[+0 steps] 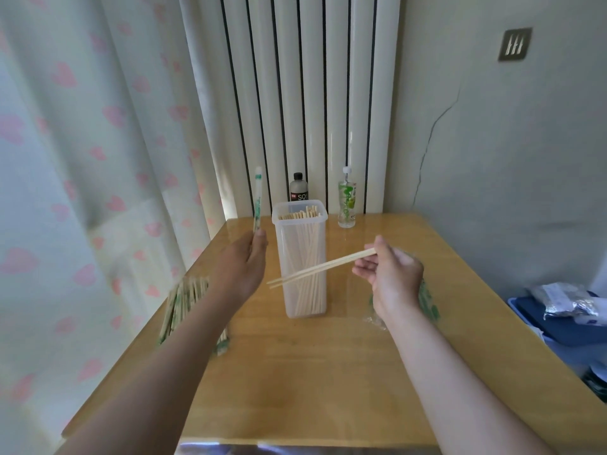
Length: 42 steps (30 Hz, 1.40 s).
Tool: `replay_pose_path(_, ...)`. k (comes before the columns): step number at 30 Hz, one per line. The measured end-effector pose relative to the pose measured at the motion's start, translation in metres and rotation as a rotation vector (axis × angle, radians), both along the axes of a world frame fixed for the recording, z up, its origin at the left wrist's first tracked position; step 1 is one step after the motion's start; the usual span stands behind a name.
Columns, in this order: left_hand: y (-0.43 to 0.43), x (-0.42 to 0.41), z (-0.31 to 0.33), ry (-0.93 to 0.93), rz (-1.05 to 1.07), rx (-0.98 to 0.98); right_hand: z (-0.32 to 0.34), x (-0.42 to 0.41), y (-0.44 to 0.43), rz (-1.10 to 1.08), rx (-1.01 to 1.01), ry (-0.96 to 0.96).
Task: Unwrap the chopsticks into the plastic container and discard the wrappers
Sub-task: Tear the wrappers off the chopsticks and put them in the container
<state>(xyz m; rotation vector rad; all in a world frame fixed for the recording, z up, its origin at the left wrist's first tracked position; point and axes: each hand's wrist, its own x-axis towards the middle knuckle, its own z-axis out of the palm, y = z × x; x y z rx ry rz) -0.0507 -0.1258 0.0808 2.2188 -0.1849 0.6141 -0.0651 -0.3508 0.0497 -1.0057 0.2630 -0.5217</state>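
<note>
Chopsticks pinched in right hand, wrapper pinched upright in left hand, whose arm partly hides the wrapped pile.

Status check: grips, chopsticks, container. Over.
Left grip pinches wrapper, raised. Right grip holds bare chopsticks across front of container. Container top open, nothing in the way.

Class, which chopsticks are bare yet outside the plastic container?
The pair pinched by the right hand; the others stand inside the plastic container or lie wrapped in the pile at left.
</note>
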Motion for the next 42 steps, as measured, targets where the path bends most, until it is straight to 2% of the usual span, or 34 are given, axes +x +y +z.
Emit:
replay_pose_path(8, -0.006, 0.007, 0.027, -0.052, -0.054, -0.084, 0.108, 0.023, 0.001, -0.124, -0.29, -0.209)
replay_pose_path(12, 0.001, 0.008, 0.029, -0.075, -0.066, -0.125, 0.141, 0.043, 0.007, -0.276, -0.566, -0.26)
replay_pose_path(15, 0.008, 0.007, 0.027, -0.071, -0.08, -0.157, 0.143, 0.06, 0.016, -0.322, -0.82, -0.259)
replay_pose_path(19, 0.017, 0.004, 0.018, -0.03, -0.078, -0.126, 0.122, 0.072, 0.035, -0.233, -1.307, -0.191)
replay_pose_path(22, 0.023, 0.003, 0.009, -0.022, -0.074, -0.088, 0.102, 0.075, 0.046, -0.089, -1.447, -0.118)
replay_pose_path(28, 0.035, 0.009, -0.005, -0.024, -0.076, -0.116, 0.095, 0.083, 0.05, 0.211, -1.581, 0.009)
replay_pose_path(31, 0.035, 0.01, -0.008, -0.005, -0.102, -0.135, 0.097, 0.079, 0.05, 0.268, -1.658, 0.115)
replay_pose_path(34, 0.028, 0.009, -0.007, 0.023, -0.159, -0.177, 0.091, 0.078, 0.048, 0.283, -1.675, 0.108)
replay_pose_path(39, 0.006, 0.007, -0.008, 0.076, -0.289, -0.162, 0.092, 0.069, 0.033, 0.094, -1.379, -0.19)
replay_pose_path(42, -0.018, -0.001, -0.004, 0.095, -0.383, -0.178, 0.094, 0.054, 0.024, 0.147, -1.248, -0.275)
